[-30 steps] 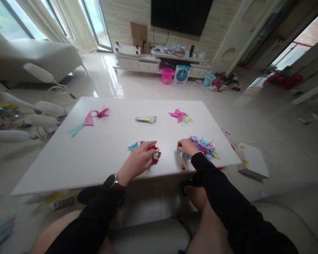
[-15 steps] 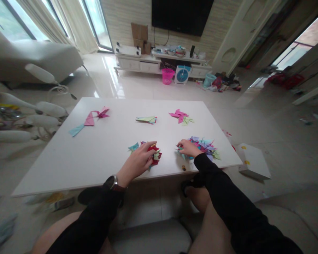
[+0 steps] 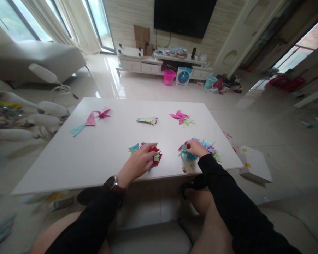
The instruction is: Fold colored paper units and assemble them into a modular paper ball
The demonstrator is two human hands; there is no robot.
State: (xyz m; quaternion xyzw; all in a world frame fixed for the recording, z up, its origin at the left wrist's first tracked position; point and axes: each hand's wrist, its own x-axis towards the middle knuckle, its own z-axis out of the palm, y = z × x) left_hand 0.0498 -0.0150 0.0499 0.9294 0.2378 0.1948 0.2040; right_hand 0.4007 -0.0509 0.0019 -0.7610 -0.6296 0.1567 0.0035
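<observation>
My left hand [image 3: 139,160] rests over a small pile of folded paper cranes [image 3: 155,155] in red, pale green and teal near the table's front edge. Its fingers reach apart across the pile and cover part of it. To the right, the thumb and fingers of my right hand [image 3: 197,148] are pinched on a teal paper crane [image 3: 184,152]. That crane is at the left edge of a larger heap of paper cranes [image 3: 209,146], mostly purple, light blue and green, partly hidden by my right hand.
Folded paper strips [image 3: 147,120] lie mid-table on the white table [image 3: 95,158]. Pink and green cranes [image 3: 180,117] are at the back right, and pink and blue folded pieces [image 3: 90,120] at the back left. A tiny brown object [image 3: 184,169] sits by the front edge.
My right hand has shifted slightly right, and a teal crane now shows clearly in its pinch. My left hand stays over its pile. The whole view has moved slightly.
</observation>
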